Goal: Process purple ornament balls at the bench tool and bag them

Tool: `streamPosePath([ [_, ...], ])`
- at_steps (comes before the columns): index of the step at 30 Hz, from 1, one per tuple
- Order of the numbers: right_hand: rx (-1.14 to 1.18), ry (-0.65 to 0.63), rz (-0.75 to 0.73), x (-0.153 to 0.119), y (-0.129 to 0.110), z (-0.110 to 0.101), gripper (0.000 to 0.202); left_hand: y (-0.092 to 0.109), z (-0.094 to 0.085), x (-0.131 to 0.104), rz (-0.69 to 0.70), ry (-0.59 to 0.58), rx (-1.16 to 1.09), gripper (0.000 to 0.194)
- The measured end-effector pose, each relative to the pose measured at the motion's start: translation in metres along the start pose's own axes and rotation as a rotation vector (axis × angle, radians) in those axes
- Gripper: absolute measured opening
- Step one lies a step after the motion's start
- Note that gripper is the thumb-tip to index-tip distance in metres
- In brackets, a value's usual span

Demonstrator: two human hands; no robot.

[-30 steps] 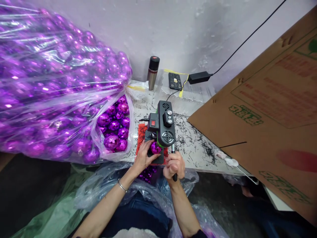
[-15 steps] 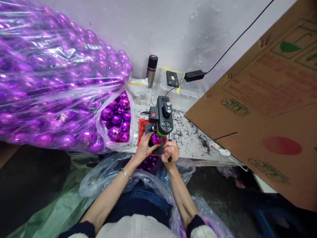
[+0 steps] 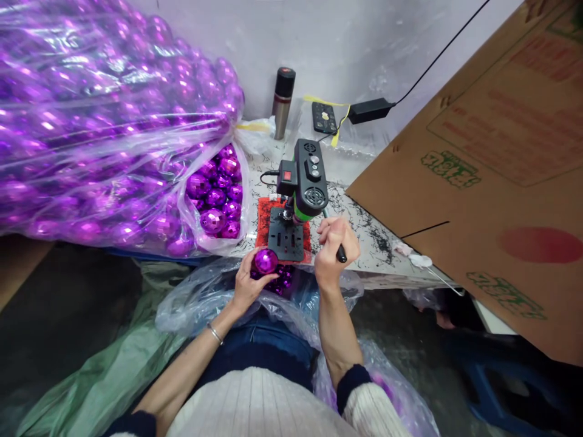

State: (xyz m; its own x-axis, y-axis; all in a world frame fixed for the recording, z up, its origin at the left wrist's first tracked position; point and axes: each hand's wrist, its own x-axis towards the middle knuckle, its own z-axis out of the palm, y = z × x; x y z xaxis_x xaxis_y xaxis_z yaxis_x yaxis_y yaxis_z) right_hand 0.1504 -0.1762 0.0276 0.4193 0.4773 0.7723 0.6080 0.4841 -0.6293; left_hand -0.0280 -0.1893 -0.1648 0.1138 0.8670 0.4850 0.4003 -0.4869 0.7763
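A shiny purple faceted ball (image 3: 266, 261) sits between the thumb and fingers of my left hand (image 3: 248, 282), just off the front left corner of a black slotted base plate (image 3: 286, 240). The plate lies on a red mat (image 3: 263, 221). Above its back part stands a black drill-press-like machine (image 3: 310, 176) with a green ring and a red switch. My right hand (image 3: 337, 246) is closed round the machine's black-ended lever (image 3: 341, 254), to the right of the plate. Below the table edge, more purple balls (image 3: 282, 279) lie in an open clear plastic bag (image 3: 182, 303).
A big clear bag of purple balls (image 3: 113, 133) fills the left, its mouth open near the machine. A large cardboard box (image 3: 492, 182) leans in from the right. Behind stand a flask (image 3: 283, 103), a phone (image 3: 323, 117) and a black power adapter (image 3: 371, 110). Black shavings litter the table.
My left hand has drawn the ball off the plate, toward me and to the left. My right hand has swung the lever outward to the right. The view has shifted slightly.
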Motion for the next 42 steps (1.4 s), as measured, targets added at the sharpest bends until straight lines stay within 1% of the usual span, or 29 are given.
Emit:
streamPosePath([
  [2,0.015,-0.002,-0.020,-0.005,0.002,-0.001,0.049,-0.006,-0.006,-0.023,0.012,-0.044,0.026,0.090],
  [4,0.026,-0.010,-0.032,-0.007,0.004,-0.002,0.048,-0.011,-0.009,-0.041,0.040,-0.096,0.049,0.086],
  [6,0.021,-0.020,-0.035,-0.007,0.005,-0.003,0.047,-0.011,-0.013,-0.053,0.016,-0.191,0.081,0.081],
  [7,0.015,-0.023,-0.036,-0.007,0.005,-0.003,0.047,-0.010,-0.015,-0.057,-0.020,-0.280,0.095,0.082],
  [8,0.012,-0.026,-0.038,-0.007,0.005,-0.004,0.047,-0.009,-0.019,-0.060,-0.061,-0.403,0.102,0.086],
  [10,0.018,-0.028,-0.047,-0.007,0.006,-0.004,0.046,-0.002,-0.030,-0.063,-0.143,-0.715,0.101,0.090],
  [11,0.024,-0.029,-0.054,-0.008,0.006,-0.004,0.046,0.003,-0.037,-0.062,-0.173,-0.876,0.091,0.084],
  [12,0.028,-0.031,-0.061,-0.008,0.006,-0.004,0.045,0.009,-0.044,-0.061,-0.187,-1.023,0.069,0.070],
  [13,0.027,-0.033,-0.065,-0.009,0.007,-0.004,0.045,0.016,-0.051,-0.059,-0.186,-1.142,0.030,0.055],
  [14,0.021,-0.034,-0.064,-0.010,0.007,-0.004,0.045,0.024,-0.058,-0.056,-0.174,-1.227,-0.030,0.044],
  [16,0.001,-0.042,-0.045,-0.012,0.007,-0.004,0.046,0.041,-0.071,-0.053,-0.125,-1.306,-0.195,0.043],
  [18,-0.021,-0.048,-0.022,-0.012,0.008,-0.004,0.048,0.059,-0.081,-0.050,-0.070,-1.317,-0.307,0.043],
  [21,-0.030,-0.046,-0.043,-0.012,0.009,-0.005,0.048,0.083,-0.094,-0.044,0.019,-1.340,-0.233,0.031],
  [23,-0.015,-0.042,-0.079,-0.011,0.009,-0.005,0.046,0.095,-0.101,-0.032,0.078,-1.308,-0.136,0.027],
  [24,-0.009,-0.041,-0.093,-0.011,0.009,-0.006,0.046,0.098,-0.104,-0.021,0.101,-1.252,-0.107,0.030],
  [25,-0.007,-0.042,-0.102,-0.011,0.009,-0.006,0.046,0.099,-0.107,-0.008,0.118,-1.162,-0.092,0.036],
  [26,-0.011,-0.043,-0.104,-0.011,0.009,-0.007,0.046,0.098,-0.110,0.008,0.133,-1.041,-0.084,0.039],
  [27,-0.019,-0.043,-0.103,-0.011,0.009,-0.007,0.046,0.094,-0.114,0.026,0.141,-0.887,-0.069,0.038],
  [29,-0.030,-0.037,-0.094,-0.012,0.010,-0.007,0.046,0.081,-0.120,0.066,0.150,-0.530,0.022,0.033],
  [30,-0.027,-0.031,-0.091,-0.012,0.010,-0.007,0.046,0.071,-0.123,0.085,0.135,-0.344,0.118,0.030],
  [31,-0.019,-0.024,-0.092,-0.013,0.010,-0.006,0.045,0.061,-0.126,0.103,0.115,-0.194,0.235,0.029],
  [32,-0.009,-0.021,-0.094,-0.013,0.011,-0.006,0.045,0.050,-0.128,0.119,0.084,-0.088,0.354,0.032],
  [33,0.001,-0.019,-0.100,-0.014,0.011,-0.006,0.044,0.040,-0.130,0.131,0.050,-0.041,0.460,0.037],
  [34,0.009,-0.020,-0.106,-0.014,0.012,-0.006,0.044,0.031,-0.131,0.141,0.021,-0.042,0.545,0.044],
  [36,0.011,-0.022,-0.120,-0.014,0.013,-0.006,0.043,0.018,-0.131,0.151,-0.023,-0.120,0.637,0.056],
  [37,0.009,-0.021,-0.128,-0.015,0.014,-0.006,0.043,0.014,-0.130,0.153,-0.035,-0.162,0.641,0.060],
  [39,0.001,-0.020,-0.139,-0.015,0.015,-0.006,0.044,0.012,-0.130,0.152,-0.051,-0.184,0.567,0.063],
  [40,-0.003,-0.022,-0.141,-0.015,0.015,-0.006,0.044,0.013,-0.129,0.150,-0.064,-0.159,0.484,0.064],
  [42,-0.004,-0.021,-0.142,-0.015,0.016,-0.006,0.044,0.020,-0.128,0.146,-0.121,-0.073,0.231,0.067],
])
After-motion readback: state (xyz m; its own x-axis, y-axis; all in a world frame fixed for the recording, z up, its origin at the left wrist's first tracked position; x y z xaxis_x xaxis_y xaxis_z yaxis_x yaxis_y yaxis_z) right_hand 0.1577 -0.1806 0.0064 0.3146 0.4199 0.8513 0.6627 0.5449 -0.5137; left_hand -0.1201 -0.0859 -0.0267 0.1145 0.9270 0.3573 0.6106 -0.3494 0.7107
